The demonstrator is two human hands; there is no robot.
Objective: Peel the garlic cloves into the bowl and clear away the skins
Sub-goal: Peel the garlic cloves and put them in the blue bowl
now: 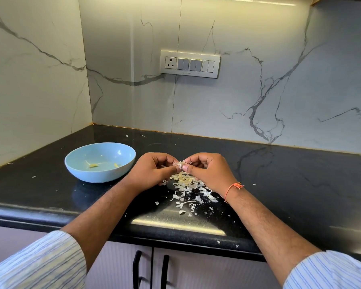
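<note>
Pinching one garlic clove [181,164] between them, the left hand [152,171] and right hand [206,171] curl their fingers round it above one heap of skins [188,185] mid-surface. One blue bowl [100,161], toward the left edge, holds two peeled cloves [93,165].

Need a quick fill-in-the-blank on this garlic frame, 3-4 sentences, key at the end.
1. Both hands, left and right, pinch one small garlic clove above a pile of papery ____.
2. The shallow round bowl on the black stone counter is coloured light ____.
3. The bowl sits to the ____ of both hands.
4. An orange thread band circles the ____ wrist.

Missing words: skins; blue; left; right
</note>
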